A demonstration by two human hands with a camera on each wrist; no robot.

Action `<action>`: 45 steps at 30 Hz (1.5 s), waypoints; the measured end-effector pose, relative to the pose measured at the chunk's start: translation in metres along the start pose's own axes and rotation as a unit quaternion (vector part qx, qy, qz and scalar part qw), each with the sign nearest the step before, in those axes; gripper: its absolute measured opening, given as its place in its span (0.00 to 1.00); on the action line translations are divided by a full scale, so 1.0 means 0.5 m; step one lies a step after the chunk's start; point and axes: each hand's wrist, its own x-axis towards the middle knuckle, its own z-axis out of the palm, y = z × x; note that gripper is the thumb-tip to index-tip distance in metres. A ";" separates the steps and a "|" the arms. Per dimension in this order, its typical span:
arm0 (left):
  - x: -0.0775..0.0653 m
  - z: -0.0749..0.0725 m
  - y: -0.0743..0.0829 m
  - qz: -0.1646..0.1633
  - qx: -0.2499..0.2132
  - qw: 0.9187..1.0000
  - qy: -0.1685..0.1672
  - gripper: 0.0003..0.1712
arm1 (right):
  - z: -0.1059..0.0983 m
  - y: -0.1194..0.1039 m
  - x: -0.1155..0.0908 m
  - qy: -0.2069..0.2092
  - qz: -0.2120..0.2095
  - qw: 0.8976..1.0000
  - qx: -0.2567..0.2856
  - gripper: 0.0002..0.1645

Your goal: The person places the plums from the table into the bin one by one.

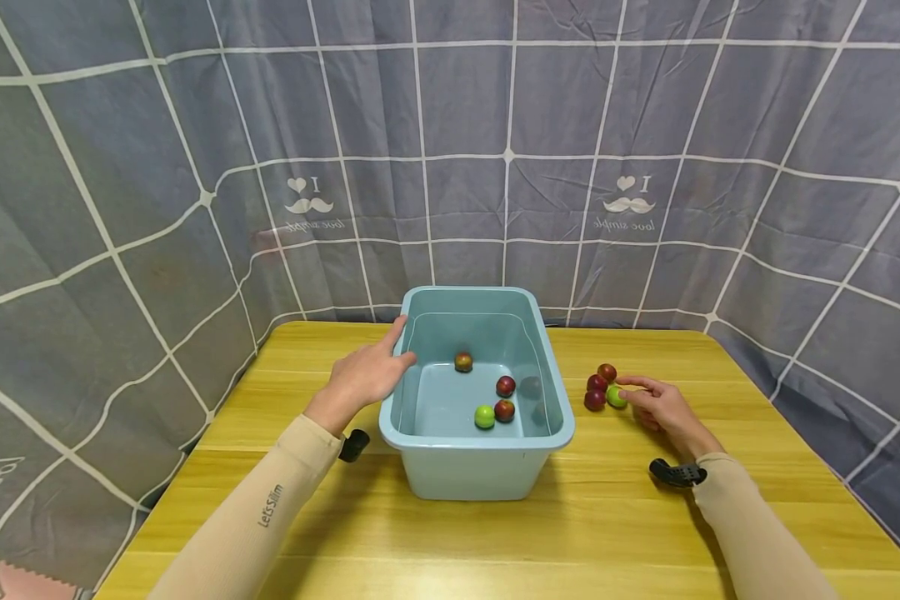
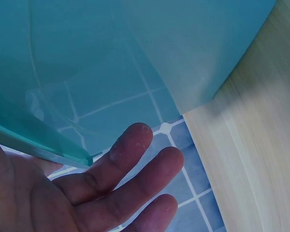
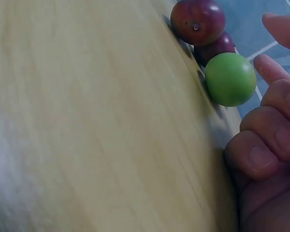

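My left hand (image 1: 367,371) grips the left rim of a light blue plastic tub (image 1: 468,471), thumb over the inner edge. The left wrist view shows several of its fingers (image 2: 135,198) outside the wall. On the table to the tub's right, my right hand (image 1: 663,410) has its thumb and index finger parted beside a green plum (image 1: 616,397). In the right wrist view a narrow gap separates the fingertips from this green plum (image 3: 230,79), and the other fingers (image 3: 268,133) are curled in. Dark red plums (image 1: 595,400) cluster against the green one.
Inside the tub, three reddish plums (image 1: 505,386) and another green plum (image 1: 484,417) lie on the floor. A yellow wood-grain table (image 1: 330,517) bears everything. Grey curtains (image 1: 457,108) with a white grid surround its back and sides. Each wrist carries a black camera mount (image 1: 677,473).
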 end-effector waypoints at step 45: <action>-0.003 0.004 -0.002 0.003 0.002 1.000 0.001 0.43 | -0.005 -0.001 0.009 0.001 0.026 0.994 -0.105 0.38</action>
